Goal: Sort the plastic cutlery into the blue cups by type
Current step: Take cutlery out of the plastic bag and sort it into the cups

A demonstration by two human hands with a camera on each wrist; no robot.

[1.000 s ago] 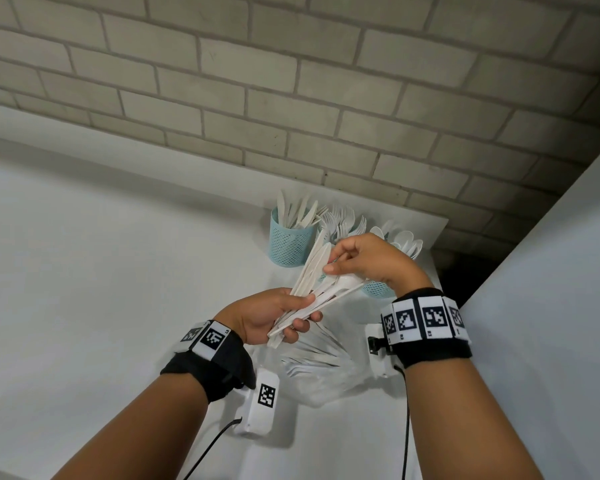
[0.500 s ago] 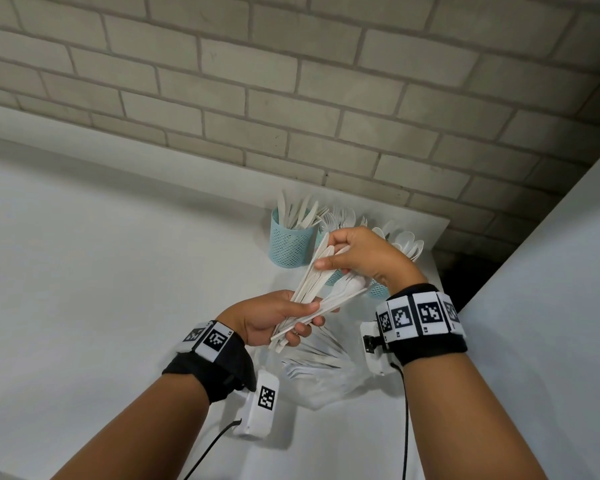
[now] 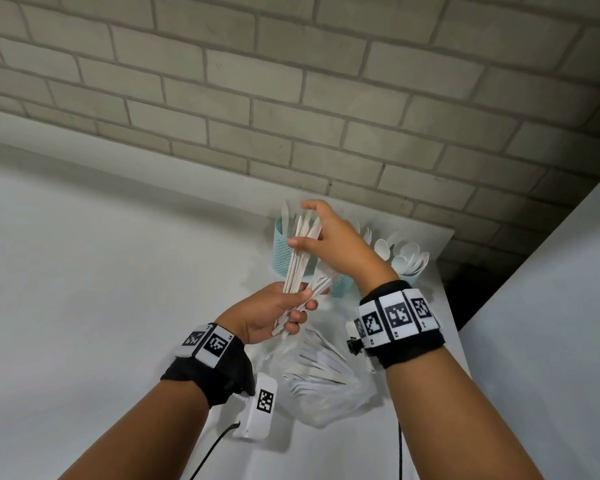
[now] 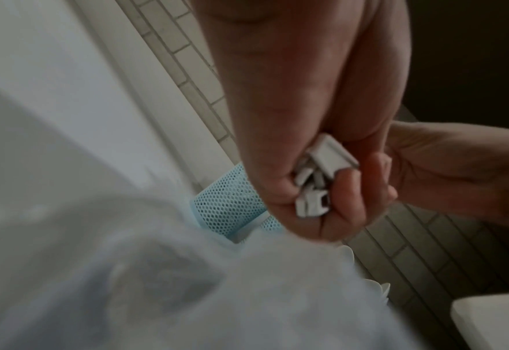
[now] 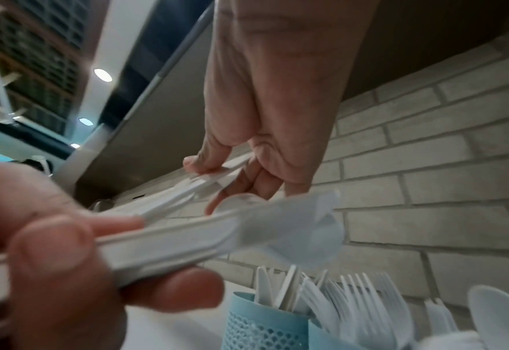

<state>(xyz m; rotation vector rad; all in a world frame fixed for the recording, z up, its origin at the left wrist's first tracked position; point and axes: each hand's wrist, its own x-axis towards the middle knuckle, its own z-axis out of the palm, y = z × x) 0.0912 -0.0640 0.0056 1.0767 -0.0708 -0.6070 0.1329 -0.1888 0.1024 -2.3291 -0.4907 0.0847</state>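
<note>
Plastic cutlery bundle point(image 3: 297, 271): light, stiff, slippery. Left hand point(image 3: 267, 315) clenches handles; right hand point(image 3: 326, 244) above pinches knife blades.

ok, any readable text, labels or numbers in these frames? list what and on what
No readable words, brands or numbers in any view.
Wrist bands: black-and-white square code patterns only, no letters.
White box under the left wrist: one square code pattern, no text.
Cutlery and blue cups: no print visible.

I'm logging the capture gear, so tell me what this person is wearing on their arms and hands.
Both hands, left hand and right hand, are bare, forearms unsleeved. Each wrist has a black band carrying white tiles printed with black square codes. A white tagged box hangs under the left wrist, trailing a black cable.
</note>
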